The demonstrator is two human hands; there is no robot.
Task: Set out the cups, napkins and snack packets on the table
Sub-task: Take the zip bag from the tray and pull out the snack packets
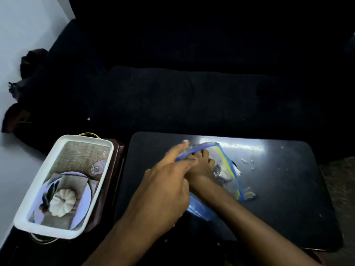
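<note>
Here, left hand pinching zip bag rim; right hand inside, grip unclear; no legible writing.

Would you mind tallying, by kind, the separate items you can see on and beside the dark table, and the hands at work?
Clear zip bag with blue seal: 1
White rectangular tray with printed picture: 1
Dark table: 1
Hands: 2, left hand and right hand, both at the bag's opening
Total: 5
Contents of the bag are too blurred to count.
</note>
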